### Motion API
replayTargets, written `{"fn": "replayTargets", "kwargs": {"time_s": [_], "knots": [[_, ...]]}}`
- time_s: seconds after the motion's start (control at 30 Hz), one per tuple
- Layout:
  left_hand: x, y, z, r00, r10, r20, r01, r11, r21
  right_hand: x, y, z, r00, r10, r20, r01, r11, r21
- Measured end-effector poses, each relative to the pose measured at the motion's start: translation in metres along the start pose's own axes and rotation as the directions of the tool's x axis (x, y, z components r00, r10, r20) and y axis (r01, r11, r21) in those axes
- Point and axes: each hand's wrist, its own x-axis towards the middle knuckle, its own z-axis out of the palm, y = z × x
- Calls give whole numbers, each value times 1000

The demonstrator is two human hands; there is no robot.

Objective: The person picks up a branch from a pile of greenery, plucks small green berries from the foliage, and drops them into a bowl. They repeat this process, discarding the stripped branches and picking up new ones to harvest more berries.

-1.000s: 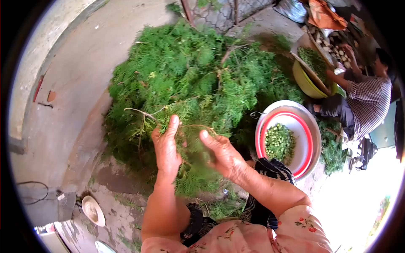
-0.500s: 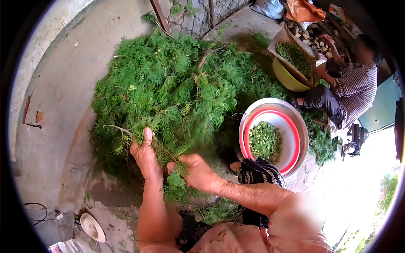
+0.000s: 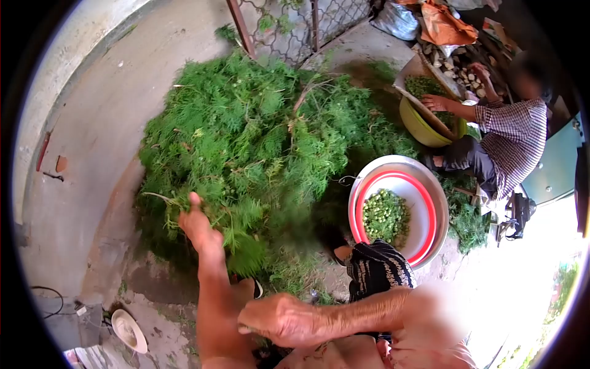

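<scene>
My left hand (image 3: 201, 230) is closed round a leafy evergreen branch (image 3: 161, 197), whose bare stem end sticks out to the left. Fronds hang from that hand over the edge of a large heap of cut evergreen branches (image 3: 246, 129). Lower down, close to my body, my right hand (image 3: 279, 320) is curled up, and whatever its fingers hold is hidden. To the right, beside my knee, a white basin with a red rim (image 3: 424, 212) sits inside a metal basin (image 3: 444, 212). Small green cones (image 3: 386, 215) mixed with leaf bits lie in it.
A co-worker in a checked shirt (image 3: 513, 132) sits at the upper right, one hand over a woven tray (image 3: 421, 83) above a yellow basin (image 3: 424, 126). Firewood (image 3: 458, 67) and an orange sack (image 3: 445, 24) lie behind. A pale hat (image 3: 129, 331) rests at the lower left.
My right hand has left the branch and moved down toward my body. My left hand still holds the branch, slightly lower. The co-worker's hand has reached onto the woven tray.
</scene>
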Motion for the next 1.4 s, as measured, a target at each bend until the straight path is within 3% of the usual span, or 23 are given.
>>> {"fn": "replayTargets", "kwargs": {"time_s": [0.03, 0.07, 0.13, 0.2, 0.23, 0.27, 0.37, 0.43, 0.53, 0.6, 0.67, 0.77, 0.8, 0.9, 0.93, 0.97, 1.07, 1.17, 1.2, 1.23, 1.3, 1.37, 1.4], "knots": [[-9, 16, 1, 998, 17, -52, -19, 999, -46, -2, -8, 5, 994, 72, 85, -72, 997, -11], [-7, 19, 1, 995, 81, -57, -82, 996, -25, 0, 5, 10, 996, 4, -90, -6, 1000, -26], [-3, 16, -6, 994, 112, 4, -112, 994, -17, 9, 24, -11, 979, 187, -84, -192, 980, -57], [-20, 21, -1, 1000, 9, -27, -11, 995, -96, 10, 44, -30, 846, 522, -111, -474, 831, 292], [-20, 22, -5, 999, -33, 15, 35, 992, -123, 8, 60, -36, 850, 511, -130, -437, 821, 367], [-15, 21, -9, 995, -62, 79, 75, 983, -167, 19, 44, -57, 706, 708, -10, -665, 667, 337], [-2, 10, -10, 986, -54, 158, 98, 954, -283, 25, 47, -72, 496, 862, -103, -716, 473, 513], [-5, 15, -14, 957, -87, 278, 162, 952, -260, 21, 52, -87, 537, 841, -68, -560, 416, 717], [-20, 28, -3, 934, -154, 323, 248, 929, -274, 18, 57, -114, 532, 801, -273, -542, 570, 618], [-18, 26, -8, 893, -124, 432, 265, 921, -285, 13, 59, -134, 401, 788, -467, -662, 601, 447], [-15, 26, -7, 874, -76, 481, 252, 916, -312, -5, 77, -161, 444, 733, -515, -635, 663, 397], [-18, 31, -15, 731, -40, 681, 409, 824, -392, -43, 100, -201, 397, 702, -591, -753, 618, 228], [-8, 24, -19, 577, 75, 813, 492, 763, -419, -59, 107, -213, 394, 661, -639, -833, 550, 55], [-6, 21, -23, 407, 193, 893, 551, 728, -408, -120, 124, -240, 401, 649, -646, -881, 467, -77], [-7, 21, -24, 383, 211, 899, 542, 737, -404, -148, 136, -248, 471, 585, -660, -865, 453, -216], [-12, 21, -24, 379, 199, 904, 552, 735, -393, -172, 146, -250, 539, 523, -660, -837, 423, -347], [-26, 18, -30, 395, 123, 910, 535, 774, -337, -218, 156, -238, 409, 466, -785, -905, 315, -284], [-45, 14, -38, 418, 47, 907, 485, 833, -266, -240, 153, -227, 312, 418, -853, -916, 372, -153], [-56, 14, -40, 530, -40, 847, 452, 859, -242, -244, 150, -225, 292, 422, -859, -898, 430, -94], [-56, 10, -43, 480, -70, 874, 494, 845, -204, -248, 145, -223, 262, 440, -859, -892, 450, -41], [-70, 4, -44, 658, -142, 740, 380, 910, -163, -236, 122, -213, 208, 475, -855, -868, 493, 63], [-78, -1, -48, 679, -112, 725, 255, 963, -90, -225, 109, -204, 269, 413, -870, -738, 669, 90], [-93, 4, -46, 672, -112, 732, 215, 975, -48, -191, 77, -189, 219, 455, -863, -710, 681, 179]]}}
